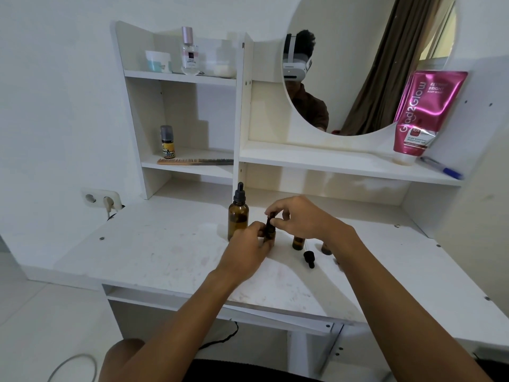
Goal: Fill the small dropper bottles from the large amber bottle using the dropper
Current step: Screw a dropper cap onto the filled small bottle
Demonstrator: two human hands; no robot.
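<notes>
The large amber bottle (238, 218) stands upright on the white desk (154, 255), its black dropper cap on. Just right of it, my left hand (248, 248) grips the body of a small amber dropper bottle (269, 229). My right hand (301, 217) pinches that bottle's black dropper cap from above. A second small amber bottle (298, 242) stands uncapped under my right wrist. A loose black dropper (308, 258) lies on the desk in front of it. A third small bottle (326, 248) is mostly hidden by my right forearm.
Behind the desk, a shelf unit holds a yellow-labelled bottle (167, 142), a comb (195, 161), a perfume bottle (189, 52) and a jar (157, 60). A pink tube (422, 114) and a blue pen (440, 168) rest on the right shelf below a round mirror (366, 64). A wall socket (100, 199) sits at left.
</notes>
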